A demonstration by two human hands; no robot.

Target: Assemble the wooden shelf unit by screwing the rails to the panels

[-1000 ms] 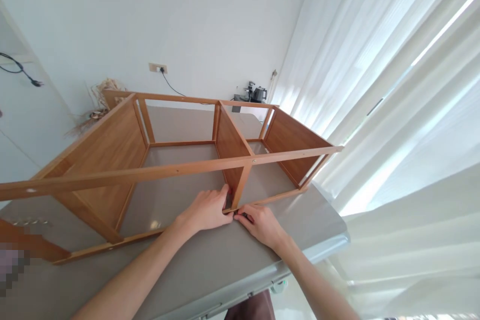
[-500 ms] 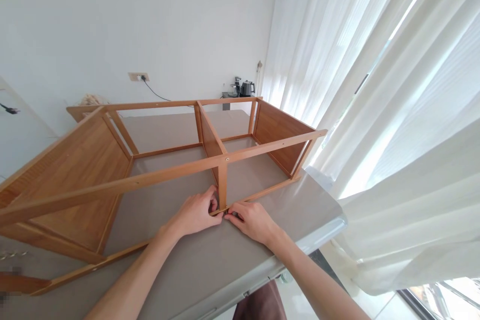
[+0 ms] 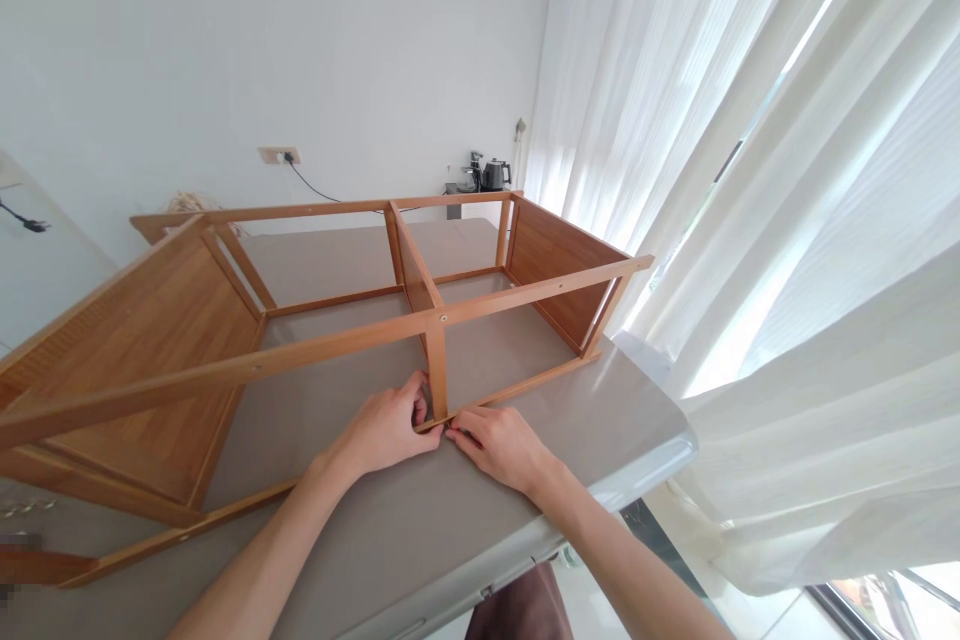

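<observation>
A brown wooden shelf frame [image 3: 345, 327] lies on its side on a grey-topped table, with panels at both ends and a divider [image 3: 414, 255] across the middle. My left hand [image 3: 390, 425] is closed around the lower rail just left of the middle post [image 3: 436, 370], thumb in front. On the other side of that post's foot, my right hand [image 3: 495, 440] pinches something small and dark at the joint, mostly hidden by the fingers. The two hands' fingertips almost meet there.
The table [image 3: 600, 420] has a rounded front right corner. White curtains [image 3: 750, 220] hang at the right. Behind the frame stand a dark kettle [image 3: 496, 174] and a wall socket [image 3: 279, 155] with a cord plugged in. Another wooden piece [image 3: 45, 565] shows at the lower left.
The top front rail and middle post have shifted slightly left in view. Both hands stay at the same joint, with the right fingers turned a little.
</observation>
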